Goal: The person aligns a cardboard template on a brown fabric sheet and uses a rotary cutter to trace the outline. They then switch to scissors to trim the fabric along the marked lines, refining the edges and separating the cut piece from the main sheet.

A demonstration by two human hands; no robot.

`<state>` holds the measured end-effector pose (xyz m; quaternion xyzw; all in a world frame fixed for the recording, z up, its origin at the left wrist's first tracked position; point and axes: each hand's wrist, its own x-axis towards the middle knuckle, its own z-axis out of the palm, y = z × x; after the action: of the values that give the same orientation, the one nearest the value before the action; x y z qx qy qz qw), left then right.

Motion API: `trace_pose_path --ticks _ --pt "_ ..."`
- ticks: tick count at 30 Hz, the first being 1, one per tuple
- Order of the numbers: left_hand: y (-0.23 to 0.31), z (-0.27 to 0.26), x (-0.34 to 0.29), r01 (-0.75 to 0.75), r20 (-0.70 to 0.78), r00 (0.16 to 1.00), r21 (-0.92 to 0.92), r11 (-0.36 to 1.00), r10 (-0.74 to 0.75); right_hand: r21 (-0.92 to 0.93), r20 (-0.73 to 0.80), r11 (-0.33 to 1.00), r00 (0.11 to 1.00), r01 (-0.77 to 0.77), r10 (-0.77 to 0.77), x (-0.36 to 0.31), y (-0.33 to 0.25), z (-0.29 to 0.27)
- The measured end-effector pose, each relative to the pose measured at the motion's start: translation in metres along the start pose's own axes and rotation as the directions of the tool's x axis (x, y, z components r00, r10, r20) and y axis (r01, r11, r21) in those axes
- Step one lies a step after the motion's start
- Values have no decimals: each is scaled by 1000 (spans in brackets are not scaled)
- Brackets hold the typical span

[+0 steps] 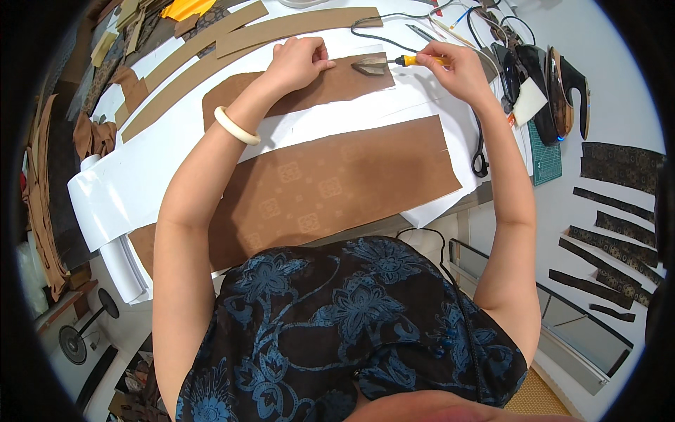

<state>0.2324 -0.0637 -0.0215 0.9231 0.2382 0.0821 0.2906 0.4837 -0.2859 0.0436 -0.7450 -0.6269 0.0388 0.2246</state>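
My right hand [455, 68] is closed round the yellow handle of a small pointed iron [370, 66]. Its flat metal tip lies on the right end of a brown fabric piece [281, 104], which has a white backing along its edge. On that same piece, left of the iron, my left hand [301, 65] presses down with curled fingers. What lies under those fingers is hidden. Nearer to me, a larger brown patterned fabric panel [394, 165] is spread out, partly covered by my left forearm.
Long tan strips [302, 29] lie at the back. Scissors [480, 162] rest near the table's right edge, by a larger iron [562, 95] and a green cutting mat [546, 158]. A white roll [124, 271] sits at the left. Dark strips [612, 235] hang at the right. Cords cross the back right.
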Motion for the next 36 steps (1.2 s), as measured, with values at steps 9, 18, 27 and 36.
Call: trace_pose_path --ticks 9,18,27,36 --pt "-5 0 3 -20 25 999 -22 1000 20 -1 7 1000 1000 13 -13 0 -3 -2" --pt "6 -2 3 -40 46 998 69 997 37 1 14 1000 1000 2 -2 1 -3 1" --pt "18 -2 7 -46 95 995 49 998 41 271 -70 920 948 -282 312 -5 3 12" --pt "30 -9 10 57 181 981 95 994 -74 187 -193 932 919 -310 344 10 -16 97"
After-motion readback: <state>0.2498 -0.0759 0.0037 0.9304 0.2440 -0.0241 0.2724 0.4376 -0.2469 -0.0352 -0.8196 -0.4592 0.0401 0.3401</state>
